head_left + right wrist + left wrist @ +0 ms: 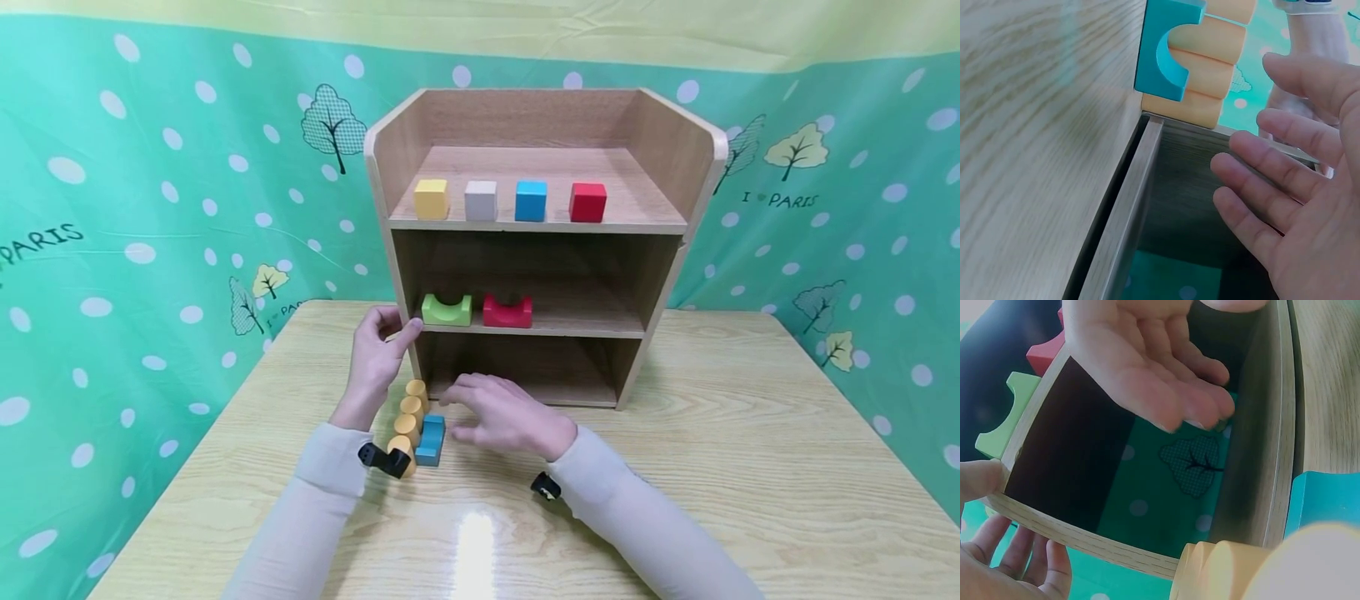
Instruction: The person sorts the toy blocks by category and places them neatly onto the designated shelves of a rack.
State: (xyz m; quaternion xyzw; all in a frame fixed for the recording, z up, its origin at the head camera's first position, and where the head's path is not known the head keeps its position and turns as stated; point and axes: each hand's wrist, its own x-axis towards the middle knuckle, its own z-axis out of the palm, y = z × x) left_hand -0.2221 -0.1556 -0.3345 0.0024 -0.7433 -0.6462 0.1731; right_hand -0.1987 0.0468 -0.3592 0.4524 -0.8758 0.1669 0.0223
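My left hand (378,350) grips the left side panel of a small wooden shelf unit (536,227), its thumb at the front edge by the middle board and its fingers along the outside. Beside that thumb, a green block with a curved notch (447,312) sits on the middle board, and a red notched block (507,312) stands to its right. My right hand (510,414) hovers before the bottom compartment with loosely bent fingers and holds nothing. Left of it, a blue notched block (431,442) lies on the table against a row of several tan cylinders (407,427).
Along the front of the top board stand a yellow cube (431,200), a white cube (481,201), a blue cube (531,202) and a red cube (587,202). The unit rests on a light wooden table (750,433). A green dotted curtain (180,183) hangs behind.
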